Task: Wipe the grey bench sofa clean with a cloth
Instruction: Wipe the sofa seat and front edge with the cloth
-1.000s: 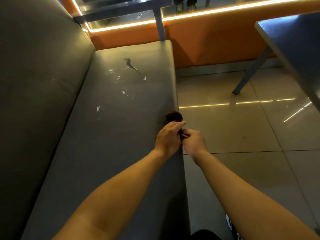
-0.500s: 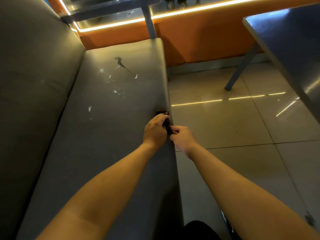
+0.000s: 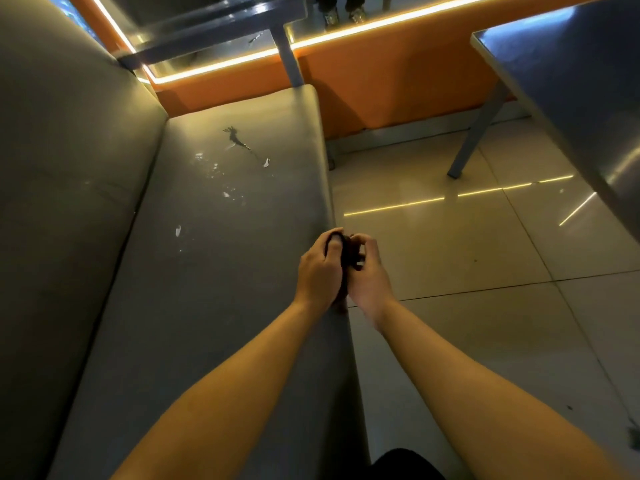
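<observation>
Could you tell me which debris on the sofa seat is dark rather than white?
The twig-like piece farthest up the grey bench sofa; the other scraps are white.

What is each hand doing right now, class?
Left hand: fingers curled round the dark cloth.
Right hand: pinches the same cloth.

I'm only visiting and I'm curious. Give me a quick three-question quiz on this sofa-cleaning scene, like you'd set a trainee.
1. True or false: the dark cloth is pressed flat on the dark smear.
2. Where on the grey bench sofa is that smear? A) on the seat, toward the far end; B) on the backrest; C) at the seat's front edge, under the hands.
3. Fill in: the left hand and right hand together grip the ___.

Key: 1 false, it is bunched between the hands at the seat's front edge; 2 A; 3 cloth.
</observation>
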The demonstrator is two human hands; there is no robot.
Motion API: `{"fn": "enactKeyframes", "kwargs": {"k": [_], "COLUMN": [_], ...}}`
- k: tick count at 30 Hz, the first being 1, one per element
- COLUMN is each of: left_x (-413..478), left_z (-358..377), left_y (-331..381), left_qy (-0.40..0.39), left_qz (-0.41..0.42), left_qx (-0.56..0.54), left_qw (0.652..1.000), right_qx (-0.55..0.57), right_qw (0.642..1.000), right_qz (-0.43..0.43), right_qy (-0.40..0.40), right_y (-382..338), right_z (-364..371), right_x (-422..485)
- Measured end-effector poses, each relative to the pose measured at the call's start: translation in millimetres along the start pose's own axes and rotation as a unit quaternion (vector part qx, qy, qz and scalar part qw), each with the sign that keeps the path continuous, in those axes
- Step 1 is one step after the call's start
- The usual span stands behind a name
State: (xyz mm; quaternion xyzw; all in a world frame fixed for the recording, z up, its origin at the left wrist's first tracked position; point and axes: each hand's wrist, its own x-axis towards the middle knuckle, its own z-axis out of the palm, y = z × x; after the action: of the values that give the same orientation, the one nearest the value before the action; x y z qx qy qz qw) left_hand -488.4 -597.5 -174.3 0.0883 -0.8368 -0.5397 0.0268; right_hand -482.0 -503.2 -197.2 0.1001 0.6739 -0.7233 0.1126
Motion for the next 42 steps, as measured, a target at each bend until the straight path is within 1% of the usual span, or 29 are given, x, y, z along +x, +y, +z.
{"fn": "enactKeyframes", "kwargs": {"k": [2, 4, 5, 7, 9, 11, 14, 18, 21, 25, 28, 31, 33, 35, 37, 39, 42], "left_x": [19.4, 43.9, 54.2, 64.2, 65.4, 63.4, 60.0, 58.8, 59.4, 62.3, 74.6, 100.1, 109.1, 108.6, 107.1, 108.8, 110.4], "left_z": [-10.3, -17.0, -17.3, -9.3, -0.9, 1.1, 1.1, 4.2, 2.2, 2.6, 0.9, 4.5, 10.7, 15.6, 17.1, 17.3, 19.0], "left_y": [-12.4, -31.7, -40.4, -50.7, -54.7, -56.5, -54.9, -52.8, -53.0, -53.6, -50.5, -42.6, -42.5, -46.7, -51.0, -54.6, -59.9], "left_qy": [0.033, 0.074, 0.088, 0.092, 0.092, 0.095, 0.097, 0.096, 0.094, 0.109, 0.120, 0.117, 0.104, 0.105, 0.117, 0.123, 0.136], "left_qz": [-0.004, -0.026, -0.033, -0.038, -0.035, -0.039, -0.048, -0.054, -0.057, -0.043, -0.042, -0.056, -0.057, -0.047, -0.036, -0.034, -0.020], "left_qx": [0.068, 0.142, 0.195, 0.310, 0.365, 0.370, 0.379, 0.383, 0.385, 0.397, 0.416, 0.399, 0.405, 0.414, 0.416, 0.412, 0.410], "left_qw": [0.997, 0.987, 0.976, 0.946, 0.926, 0.923, 0.919, 0.917, 0.916, 0.910, 0.900, 0.908, 0.906, 0.903, 0.901, 0.902, 0.902], "right_qx": [-0.079, -0.109, -0.113, -0.107, -0.105, -0.109, -0.166, -0.106, -0.091, -0.057, -0.024, 0.014, 0.031, 0.030, 0.031, 0.063, 0.127], "right_qw": [0.996, 0.991, 0.991, 0.993, 0.994, 0.994, 0.985, 0.993, 0.994, 0.993, 0.994, 0.996, 0.995, 0.994, 0.990, 0.983, 0.970], "right_qz": [-0.007, -0.011, -0.013, -0.012, -0.020, -0.028, -0.025, 0.036, 0.056, 0.083, 0.095, 0.077, 0.088, 0.101, 0.132, 0.169, 0.209], "right_qy": [0.046, 0.074, 0.069, 0.040, 0.003, 0.004, 0.032, 0.025, 0.031, 0.066, 0.051, 0.037, 0.037, 0.034, 0.029, 0.019, -0.012], "right_y": [6.4, 9.3, 8.1, 5.0, 9.4, 25.4, 52.1, 54.3, 38.9, 18.7, 18.8, 36.5, 50.1, 50.1, 61.4, 70.8, 56.3], "right_z": [4.0, 8.8, 12.5, 21.8, 30.4, 37.7, 38.1, 26.4, 27.4, 40.7, 44.9, 34.5, 27.7, 28.9, 34.4, 38.8, 41.2], "right_x": [19.6, 45.4, 61.4, 91.9, 112.2, 115.6, 87.8, 73.2, 104.2, 163.0, 168.1, 134.5, 125.3, 138.5, 171.0, 203.0, 217.5]}}
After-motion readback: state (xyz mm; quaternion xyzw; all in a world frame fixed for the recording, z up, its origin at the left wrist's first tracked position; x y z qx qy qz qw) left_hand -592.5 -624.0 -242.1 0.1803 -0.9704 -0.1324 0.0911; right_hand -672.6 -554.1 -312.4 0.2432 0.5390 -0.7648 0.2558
